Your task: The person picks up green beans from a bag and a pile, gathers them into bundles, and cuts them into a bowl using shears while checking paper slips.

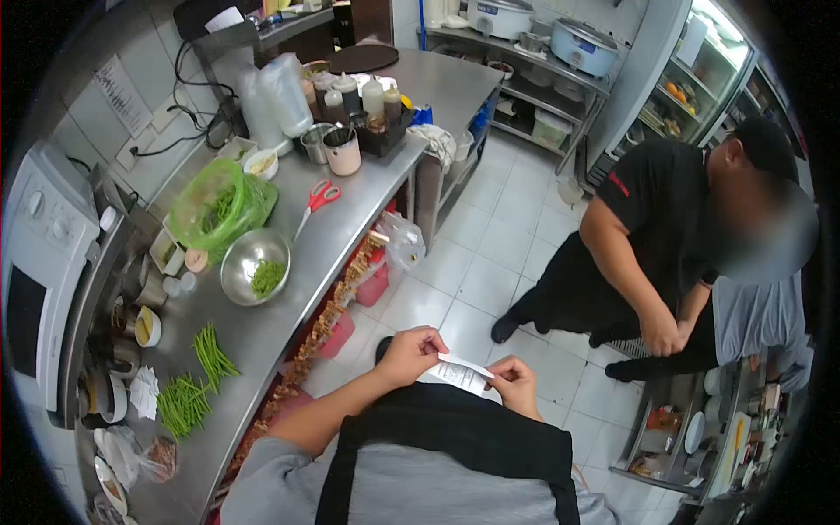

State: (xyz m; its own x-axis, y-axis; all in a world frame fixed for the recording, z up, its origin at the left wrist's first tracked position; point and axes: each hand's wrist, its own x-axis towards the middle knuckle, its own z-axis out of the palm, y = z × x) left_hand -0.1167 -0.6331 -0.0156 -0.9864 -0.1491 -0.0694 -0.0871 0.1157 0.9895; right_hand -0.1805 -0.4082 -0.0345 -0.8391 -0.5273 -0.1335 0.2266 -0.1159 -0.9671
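A white paper slip (459, 374) with printed lines is stretched between my two hands, just in front of my black apron. Its upper edge curls over. My left hand (411, 354) pinches the slip at its left corner. At the other end, my right hand (514, 383) grips it between thumb and fingers. On the steel counter to my left lie green beans (185, 404) in two bunches. Behind them a metal bowl (255, 268) holds chopped greens, with red-handled scissors (318, 203) beyond it and a green plastic bag (220, 206) of greens beside it.
A co-worker (652, 219) in black stands to the right on the tiled floor (464, 262), close to another person in grey. A microwave (52, 262) stands at far left. Sauce bottles (372, 96) crowd the back counter. Rice cookers (584, 48) and a glass-door fridge (682, 87) stand behind.
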